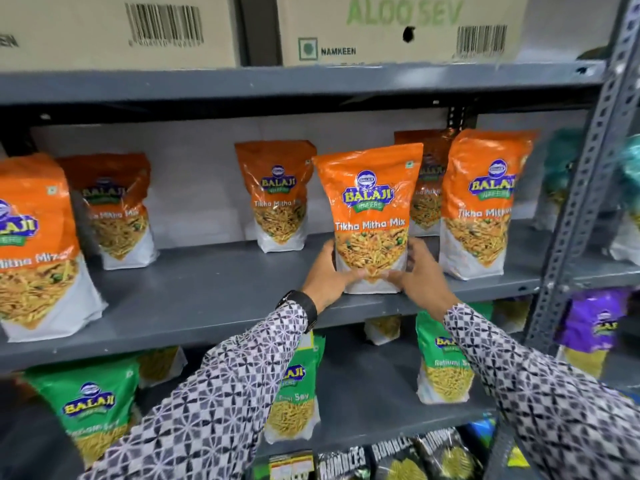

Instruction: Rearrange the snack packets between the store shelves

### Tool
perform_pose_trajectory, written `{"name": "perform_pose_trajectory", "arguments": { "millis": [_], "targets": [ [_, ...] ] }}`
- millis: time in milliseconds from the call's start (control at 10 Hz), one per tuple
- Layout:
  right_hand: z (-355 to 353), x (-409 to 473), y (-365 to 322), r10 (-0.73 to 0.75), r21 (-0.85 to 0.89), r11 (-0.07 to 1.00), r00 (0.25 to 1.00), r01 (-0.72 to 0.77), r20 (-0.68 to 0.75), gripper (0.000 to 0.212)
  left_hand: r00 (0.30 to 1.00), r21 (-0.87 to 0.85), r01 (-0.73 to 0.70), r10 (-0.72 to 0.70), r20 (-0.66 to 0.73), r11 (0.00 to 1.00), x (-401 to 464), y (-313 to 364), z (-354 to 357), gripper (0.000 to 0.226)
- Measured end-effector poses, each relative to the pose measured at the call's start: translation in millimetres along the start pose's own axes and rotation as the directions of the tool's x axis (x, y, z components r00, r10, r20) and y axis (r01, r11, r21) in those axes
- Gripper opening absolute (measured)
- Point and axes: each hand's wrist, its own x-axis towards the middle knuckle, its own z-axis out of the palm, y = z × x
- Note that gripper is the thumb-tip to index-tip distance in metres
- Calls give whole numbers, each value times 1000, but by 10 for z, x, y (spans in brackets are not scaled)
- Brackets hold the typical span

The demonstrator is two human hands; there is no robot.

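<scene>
At the middle shelf (pixel 214 292) front edge: orange packet (pixel 370 216) upright. Clasped low by both hands, left hand (pixel 327 271) and right hand (pixel 420 275), probably for steadiness.

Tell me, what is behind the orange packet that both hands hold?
Behind the held orange packet another orange packet stands at the shelf's back, showing past its right edge. The held packet covers that packet's left side and the shelf directly behind.

Up top, two cardboard cartons (pixel 398 27) sit side by side; the right one, blurred, seemingly reads "ALOO SEV".
</scene>
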Motion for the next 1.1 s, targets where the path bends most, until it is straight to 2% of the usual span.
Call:
{"name": "perform_pose_trajectory", "arguments": {
  "millis": [300,500,1000,1100],
  "targets": [
    [905,-28,-418,-36,100,995,994,25,108,81,992,-12,37,-38,-118,999,-287,-270,-939,75],
    [1258,-102,-575,-52,127,991,988,34,146,80,988,-12,33,-35,-152,999,-458,-372,-1314,75],
    [1404,-221,-680,-54,154,988,983,27,174,80,979,-16,6,-9,-202,1000,-643,-350,-1376,69],
    [1363,-254,-680,-23,179,984,988,-4,153,87,965,94,-8,33,-261,995,-719,-301,-1364,70]
  ]
}}
